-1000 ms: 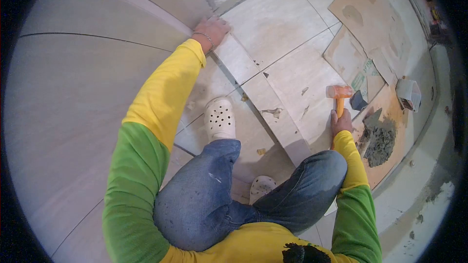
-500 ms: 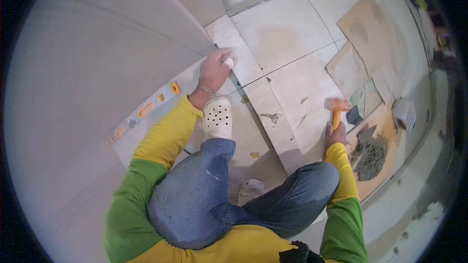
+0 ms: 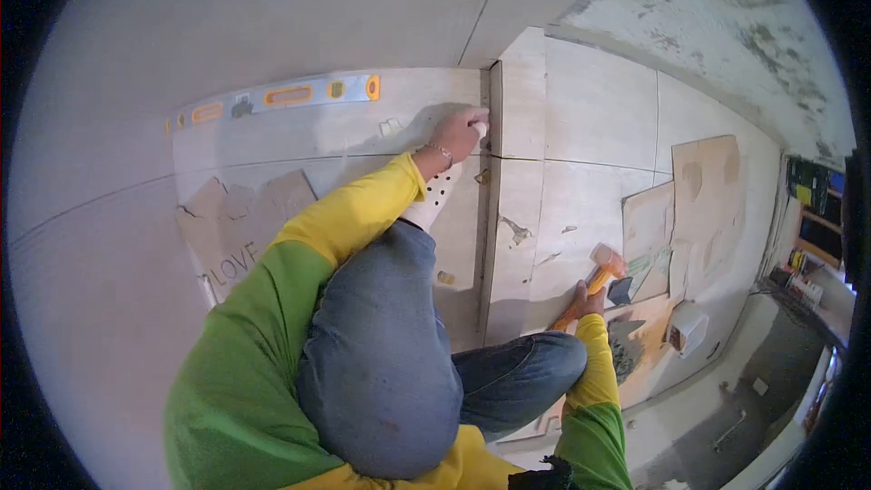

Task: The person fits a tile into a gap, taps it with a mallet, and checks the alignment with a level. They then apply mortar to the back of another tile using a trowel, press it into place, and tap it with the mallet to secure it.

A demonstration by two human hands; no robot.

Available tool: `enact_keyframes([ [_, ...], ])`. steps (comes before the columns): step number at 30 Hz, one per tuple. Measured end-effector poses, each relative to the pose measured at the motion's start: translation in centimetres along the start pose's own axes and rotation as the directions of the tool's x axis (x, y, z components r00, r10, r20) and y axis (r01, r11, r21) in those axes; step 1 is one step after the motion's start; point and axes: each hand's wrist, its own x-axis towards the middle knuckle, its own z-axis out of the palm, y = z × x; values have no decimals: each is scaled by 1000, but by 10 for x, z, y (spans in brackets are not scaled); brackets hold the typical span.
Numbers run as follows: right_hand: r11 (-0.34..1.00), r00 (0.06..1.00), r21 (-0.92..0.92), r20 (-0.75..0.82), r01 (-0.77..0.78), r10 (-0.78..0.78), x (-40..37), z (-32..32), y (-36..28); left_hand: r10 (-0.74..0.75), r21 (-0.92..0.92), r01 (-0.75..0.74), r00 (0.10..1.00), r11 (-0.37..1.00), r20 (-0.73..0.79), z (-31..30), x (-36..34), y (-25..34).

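My left hand (image 3: 456, 135) is closed on a small white piece (image 3: 480, 129) whose kind I cannot make out. It is at the narrow dark gap (image 3: 485, 141) beside the raised tile step (image 3: 515, 118). My right hand (image 3: 591, 298) grips the orange handle of a mallet (image 3: 607, 260), its pale and orange head pointing away from me above the tile floor. Just under my left wrist, a white perforated clog (image 3: 438, 192) partly shows on my foot. A spirit level (image 3: 313, 91) with orange grips lies along the wall to the left.
Torn cardboard (image 3: 706, 177) covers tiles at the right. Grey mortar (image 3: 626, 345) lies on a brown board near a white container (image 3: 687, 327). Cardboard marked "LOVE" (image 3: 249, 218) lies at left. Small debris (image 3: 517, 230) dots the step; a tiled wall (image 3: 272, 18) rises beyond the level.
My view has turned and shifted, bringing the lettered cardboard and the far-right shelf into sight. My left hand remains by the gap with the white piece; my right still holds the mallet.
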Motion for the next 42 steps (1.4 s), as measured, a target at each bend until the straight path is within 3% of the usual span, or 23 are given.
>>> enact_keyframes([
  [2,999,996,-33,75,-41,43,4,-9,-8,-24,-3,24,999,1000,22,1,19,-9],
  [4,977,964,-20,157,-212,212,-1,-17,-28,-264,-253,314,941,915,211,4,29,-13],
  [5,951,952,-182,131,-250,275,12,-9,-14,-267,-261,317,941,912,209,7,30,-12],
  [7,965,958,-135,149,-224,244,6,-14,-19,-234,-452,303,951,839,203,10,29,-10],
  [8,976,963,-80,164,-202,213,4,-14,-20,-234,-453,303,951,838,203,8,28,-5],
  [10,975,966,-102,147,-199,213,3,-14,-22,-253,-273,309,942,911,220,3,27,4],
  [13,967,964,-149,137,-208,229,-1,-18,-32,-237,-267,280,954,922,182,17,36,-18],
  [18,953,953,-194,149,-234,264,0,-19,-34,-243,-240,297,942,924,231,9,33,-6],
  [24,977,963,-76,171,-198,209,8,-12,-12,-261,-282,348,917,894,302,9,37,-9],
  [26,976,975,-109,99,-187,198,8,-9,-12,-281,-316,377,909,870,309,5,34,-2],
  [31,972,969,-121,118,-204,218,10,-10,-10,-225,-80,257,931,963,288,-7,30,14],
  [36,978,971,-61,119,-202,208,9,-12,-12,-289,-88,323,917,942,277,-2,34,8],
  [38,967,973,-153,74,-204,217,14,-7,-2,-296,-95,334,912,938,284,1,37,3],
  [42,975,977,-129,86,-182,193,17,-3,10,-285,-242,348,922,906,261,15,41,-17],
])
